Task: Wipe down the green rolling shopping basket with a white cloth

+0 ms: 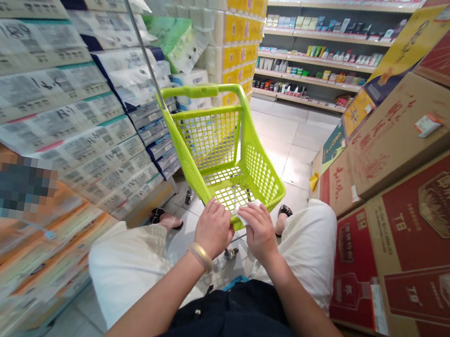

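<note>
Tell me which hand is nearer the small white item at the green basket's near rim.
Right. The right hand grips the white item at the rim of the green basket; the left hand sits just left of it.

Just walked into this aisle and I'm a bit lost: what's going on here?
A person is in a shop aisle between stacked tissue packs and cardboard boxes. Their left hand curls over the near rim of a lime-green basket on wheels, and their right hand holds a small white item at that same rim.

R hand [260, 232] holds white wipe [245, 210] at green cart [208, 137] rim, L hand [214, 228] beside.
</note>
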